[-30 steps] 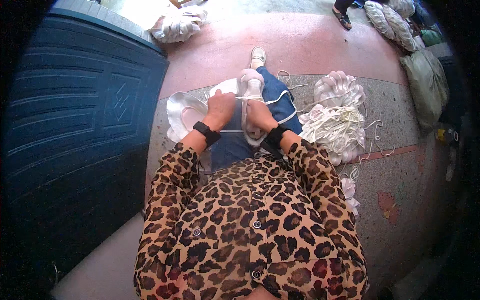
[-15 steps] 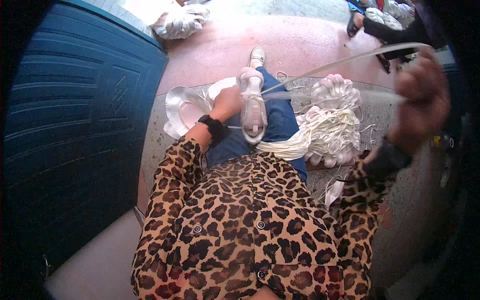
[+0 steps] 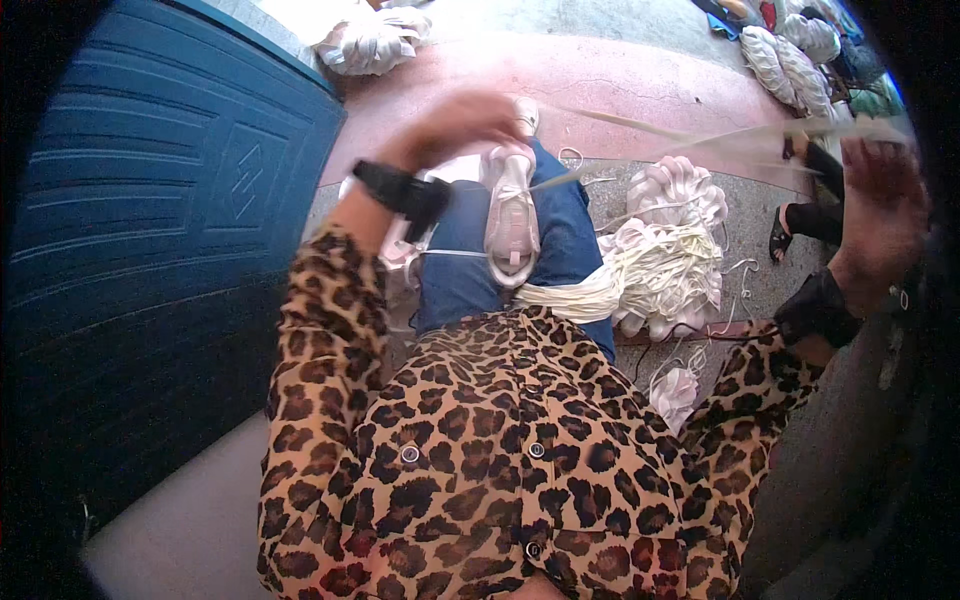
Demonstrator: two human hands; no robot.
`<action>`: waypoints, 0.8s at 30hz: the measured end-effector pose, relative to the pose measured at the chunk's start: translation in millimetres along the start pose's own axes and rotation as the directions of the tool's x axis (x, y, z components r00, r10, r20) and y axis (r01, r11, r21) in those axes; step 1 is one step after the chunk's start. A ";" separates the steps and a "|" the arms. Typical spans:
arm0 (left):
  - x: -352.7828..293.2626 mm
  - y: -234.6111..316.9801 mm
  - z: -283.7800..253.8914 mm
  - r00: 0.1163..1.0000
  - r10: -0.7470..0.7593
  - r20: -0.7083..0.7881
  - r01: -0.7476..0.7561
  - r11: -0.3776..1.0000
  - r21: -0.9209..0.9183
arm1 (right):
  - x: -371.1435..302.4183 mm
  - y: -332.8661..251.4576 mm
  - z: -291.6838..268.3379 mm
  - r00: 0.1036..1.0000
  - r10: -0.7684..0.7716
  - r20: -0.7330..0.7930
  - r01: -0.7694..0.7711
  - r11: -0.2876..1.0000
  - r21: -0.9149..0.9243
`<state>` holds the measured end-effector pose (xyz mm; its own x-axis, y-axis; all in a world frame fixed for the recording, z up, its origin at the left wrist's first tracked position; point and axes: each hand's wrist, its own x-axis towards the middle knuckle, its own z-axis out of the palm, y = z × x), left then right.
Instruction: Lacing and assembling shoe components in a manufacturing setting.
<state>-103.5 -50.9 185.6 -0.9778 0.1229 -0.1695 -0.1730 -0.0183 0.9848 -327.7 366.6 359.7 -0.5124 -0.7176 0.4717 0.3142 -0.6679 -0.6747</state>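
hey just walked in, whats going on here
A person handles a white lace at a pale pink shoe resting on their blue jeans. The right hand, out to the side, holds the lace stretched from the shoe; the blurred left hand is near the shoe's far end, its grip unclear. More laces lie bundled on the right.

The rounded pink-and-white shoe (image 3: 513,235) looks smooth, the bundled cream cloth laces (image 3: 575,297) matt, the blue panelled door (image 3: 170,190) faintly glossy.
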 end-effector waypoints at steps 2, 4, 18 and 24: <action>-28.7 6.2 -62.5 0.838 -0.133 -0.528 -0.034 0.955 -0.295 | -54.0 -14.9 -74.1 0.941 -0.089 -0.326 0.062 0.994 -0.093; -100.5 -4.4 -168.7 0.851 -0.169 -0.497 -0.290 0.637 -0.714 | -97.1 -14.0 -143.2 0.794 -0.120 -0.596 0.035 0.988 -0.153; -66.1 -108.5 -11.7 0.775 -0.537 -0.333 0.348 0.803 -0.484 | -145.9 369.4 -26.5 0.832 0.440 -0.336 -0.450 0.183 -0.874; -50.8 -141.3 60.5 0.776 -0.431 -0.460 0.515 0.854 0.067 | -148.8 398.2 -12.6 0.960 0.171 -0.223 -0.193 -0.176 -0.965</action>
<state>-22.2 5.5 57.4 -0.7383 -0.3537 -0.5743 -0.6436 0.1145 0.7568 -136.4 210.0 13.7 -0.6161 -0.7590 0.2106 -0.7280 0.4465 -0.5202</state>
